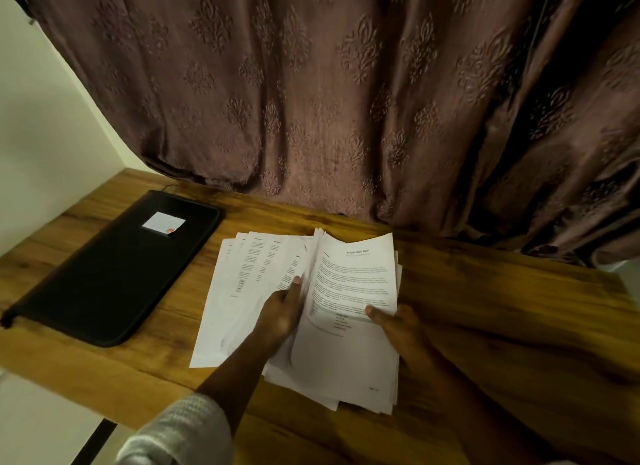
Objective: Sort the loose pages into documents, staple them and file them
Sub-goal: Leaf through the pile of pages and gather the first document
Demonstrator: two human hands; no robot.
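Observation:
A loose stack of white printed pages (pixel 346 360) lies on the wooden table (pixel 502 308) in front of me. My right hand (pixel 398 320) pinches the right edge of the top page (pixel 356 277), thumb on its printed face, and lifts its far end. My left hand (pixel 282 312) rests on the fanned pages (pixel 256 267) to the left, fingers reaching under the raised sheet. A black zipped file folder (pixel 114 267) with a small white label (pixel 162 222) lies flat at the left of the table. No stapler is in view.
A brown patterned curtain (pixel 329 100) hangs right behind the table's far edge. A pale wall (pixel 45 125) stands at the left. The table's near edge runs diagonally at lower left, with floor below it.

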